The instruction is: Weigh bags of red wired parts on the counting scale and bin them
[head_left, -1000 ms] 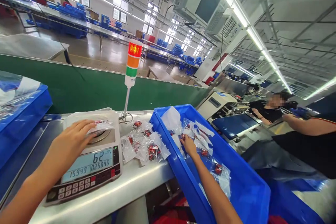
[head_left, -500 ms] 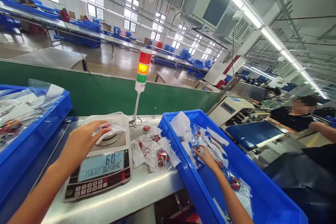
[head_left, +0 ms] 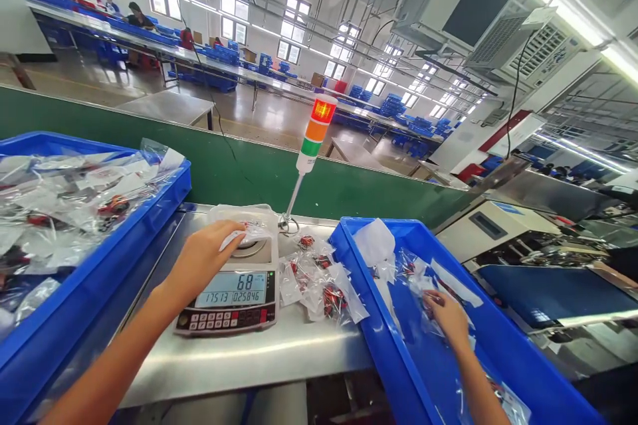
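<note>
My left hand [head_left: 207, 257] rests on the pan of a counting scale [head_left: 234, 295], fingers closed round a clear bag of small red parts [head_left: 249, 234]. The scale's display reads 68. My right hand [head_left: 446, 314] reaches into the blue bin [head_left: 379, 339] on the right, fingers curled over clear bags [head_left: 413, 269] lying in it; what it grips I cannot make out. Several more small bags with red parts [head_left: 323, 282] lie on the steel table between the scale and that bin.
A second blue bin [head_left: 100, 259] heaped with bagged parts stands at the left. A red-orange-green signal tower [head_left: 315, 133] rises behind the scale. A green conveyor belt [head_left: 249, 172] runs across behind the table. A machine [head_left: 491, 229] stands at the right.
The view has swung left and back, bringing the left bin into sight. My right hand has moved deeper right in the bin. The scale reading went from 62 to 60 to 68.
</note>
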